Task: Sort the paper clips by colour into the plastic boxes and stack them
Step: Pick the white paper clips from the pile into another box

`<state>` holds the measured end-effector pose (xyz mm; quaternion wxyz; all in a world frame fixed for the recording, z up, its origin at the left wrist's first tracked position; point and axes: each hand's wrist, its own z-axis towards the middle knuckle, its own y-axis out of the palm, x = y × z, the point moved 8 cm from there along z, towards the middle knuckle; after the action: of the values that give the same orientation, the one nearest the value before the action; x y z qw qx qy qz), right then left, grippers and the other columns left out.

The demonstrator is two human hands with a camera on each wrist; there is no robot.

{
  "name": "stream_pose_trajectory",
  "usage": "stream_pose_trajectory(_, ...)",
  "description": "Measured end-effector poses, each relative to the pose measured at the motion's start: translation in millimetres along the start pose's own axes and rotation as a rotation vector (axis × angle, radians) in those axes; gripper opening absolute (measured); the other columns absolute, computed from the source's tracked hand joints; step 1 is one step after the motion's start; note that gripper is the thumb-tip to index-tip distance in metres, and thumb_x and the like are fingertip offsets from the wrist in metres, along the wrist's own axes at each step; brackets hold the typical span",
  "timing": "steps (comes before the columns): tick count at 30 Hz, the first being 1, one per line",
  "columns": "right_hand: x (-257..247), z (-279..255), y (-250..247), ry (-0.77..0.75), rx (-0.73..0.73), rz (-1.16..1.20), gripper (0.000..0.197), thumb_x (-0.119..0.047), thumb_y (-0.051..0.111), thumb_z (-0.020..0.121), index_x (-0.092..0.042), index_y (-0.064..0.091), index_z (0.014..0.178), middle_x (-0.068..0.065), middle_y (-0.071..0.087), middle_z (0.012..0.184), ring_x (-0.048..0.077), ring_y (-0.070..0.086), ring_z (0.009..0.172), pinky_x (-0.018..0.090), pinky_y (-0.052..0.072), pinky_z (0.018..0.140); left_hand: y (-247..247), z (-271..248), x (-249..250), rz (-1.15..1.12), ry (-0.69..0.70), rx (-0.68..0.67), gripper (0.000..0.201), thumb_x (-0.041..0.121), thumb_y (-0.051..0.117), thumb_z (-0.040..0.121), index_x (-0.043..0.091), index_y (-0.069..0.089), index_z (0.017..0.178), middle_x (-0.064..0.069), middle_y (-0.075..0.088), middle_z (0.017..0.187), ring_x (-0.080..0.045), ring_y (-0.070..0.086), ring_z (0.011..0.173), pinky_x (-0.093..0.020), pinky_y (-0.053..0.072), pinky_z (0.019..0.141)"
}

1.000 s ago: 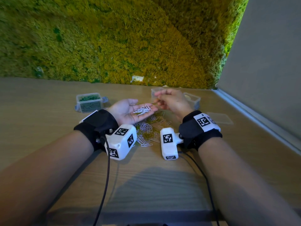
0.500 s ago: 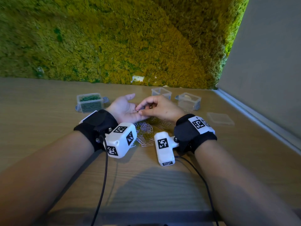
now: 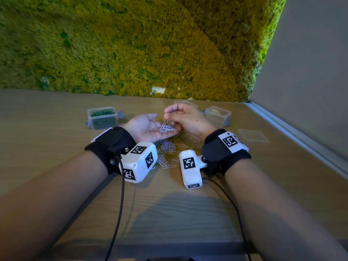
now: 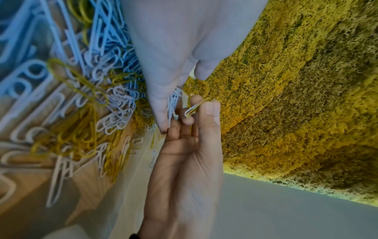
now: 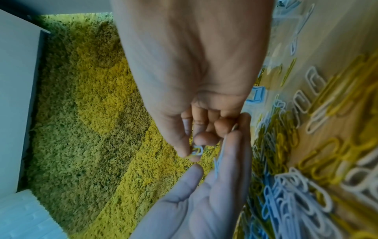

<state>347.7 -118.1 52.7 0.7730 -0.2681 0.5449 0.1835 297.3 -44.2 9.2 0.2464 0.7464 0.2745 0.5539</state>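
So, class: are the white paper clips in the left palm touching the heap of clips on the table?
Apart. The head view shows the white paper clips resting in the upturned left hand, raised above the heap, with clear space between them.

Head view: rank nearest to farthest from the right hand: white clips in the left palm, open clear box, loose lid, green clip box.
From the right hand:
1. White clips in the left palm, just beside its fingers.
2. Open clear box, to its right.
3. Loose lid, farther right, and green clip box, far left: too close to call.
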Motion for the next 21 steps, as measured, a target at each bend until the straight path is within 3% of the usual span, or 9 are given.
stream_pose_trajectory(2,1.9,0.1,0.3,0.018,-0.011,0.023,0.017,0.001,0.062,0.087,-0.015,0.062,0.09,0.002,0.052,0.068,0.001,0.046,0.044,0.015,0.039,0.044,0.2,0.0,-0.9,-0.003,0.008,0.013,0.043,0.023,0.024,0.105,-0.008,0.038,0.131,-0.03,0.056,0.112,-0.044,0.057,0.094,-0.056,0.042,0.09)
stream_pose_trajectory(4,3.2,-0.2,0.3,0.027,-0.024,0.041,0.017,0.001,0.064,0.086,-0.014,0.063,0.093,0.004,0.053,0.071,0.004,0.048,0.047,0.016,0.043,0.048,-0.4,2.5,-1.2,-0.038,0.016,0.026,0.045,0.02,0.025,0.104,-0.003,0.029,0.142,-0.026,0.041,0.137,-0.044,0.055,0.096,-0.055,0.05,0.081)
stream_pose_trajectory(6,2.4,-0.8,-0.8,0.024,-0.015,0.072,0.016,0.001,0.065,0.085,-0.013,0.064,0.093,0.004,0.056,0.074,0.007,0.05,0.051,0.017,0.046,0.051,-3.1,4.1,-1.4,-0.058,0.004,0.039,0.045,0.018,0.028,0.103,0.0,0.029,0.144,-0.025,0.036,0.141,-0.045,0.054,0.097,-0.054,0.052,0.07)
stream_pose_trajectory(9,-2.2,-0.8,-12.3,-0.006,0.085,0.11,0.012,0.001,0.063,0.086,-0.007,0.063,0.094,0.001,0.058,0.074,0.007,0.053,0.052,0.019,0.049,0.053,-5.3,2.7,-2.4,-0.1,-0.052,0.055,0.041,0.017,0.031,0.103,-0.002,0.041,0.137,-0.033,0.053,0.111,-0.042,0.056,0.096,-0.048,0.053,0.07)
stream_pose_trajectory(13,2.7,-0.2,-28.9,0.056,0.147,-0.016,0.015,0.0,0.063,0.087,-0.001,0.063,0.102,0.002,0.059,0.077,0.009,0.049,0.056,0.02,0.045,0.054,-9.3,1.9,7.3,-0.15,0.006,0.088,0.035,0.017,0.033,0.103,-0.003,0.045,0.129,-0.031,0.058,0.096,-0.031,0.06,0.087,-0.035,0.057,0.063)
stream_pose_trajectory(15,12.2,-1.8,-33.3,0.155,0.122,-0.225,0.017,-0.006,0.066,0.086,-0.003,0.065,0.103,-0.002,0.058,0.073,0.009,0.048,0.058,0.018,0.042,0.051,-11.8,1.5,9.7,-0.154,0.011,0.101,0.033,0.02,0.033,0.103,-0.005,0.048,0.119,-0.024,0.059,0.081,-0.021,0.059,0.074,-0.024,0.057,0.055)
stream_pose_trajectory(17,18.1,-2.2,-35.6,0.196,0.099,-0.392,0.019,-0.008,0.069,0.084,-0.004,0.067,0.103,-0.005,0.06,0.074,0.006,0.05,0.062,0.009,0.039,0.047,-15.1,0.9,10.2,-0.213,-0.01,0.09,0.033,0.021,0.034,0.103,-0.006,0.053,0.101,-0.013,0.055,0.067,-0.013,0.053,0.055,-0.016,0.048,0.042)
stream_pose_trajectory(19,17.4,0.0,-36.6,0.177,0.102,-0.483,0.018,-0.01,0.072,0.081,-0.008,0.069,0.099,-0.003,0.063,0.08,0.008,0.056,0.071,0.008,0.043,0.054,-17.1,0.6,12.7,-0.284,-0.021,0.072,0.031,0.019,0.037,0.101,-0.004,0.054,0.088,-0.009,0.051,0.062,-0.011,0.05,0.04,-0.013,0.04,0.036)
stream_pose_trajectory(21,11.8,-0.2,-31.9,0.152,0.07,-0.513,0.02,-0.014,0.074,0.08,-0.011,0.068,0.099,0.002,0.066,0.089,0.012,0.06,0.081,0.019,0.047,0.069,-16.8,-0.1,15.4,-0.286,0.0,0.072,0.032,0.018,0.037,0.101,-0.005,0.055,0.086,-0.011,0.053,0.061,-0.013,0.052,0.038,-0.013,0.043,0.038)
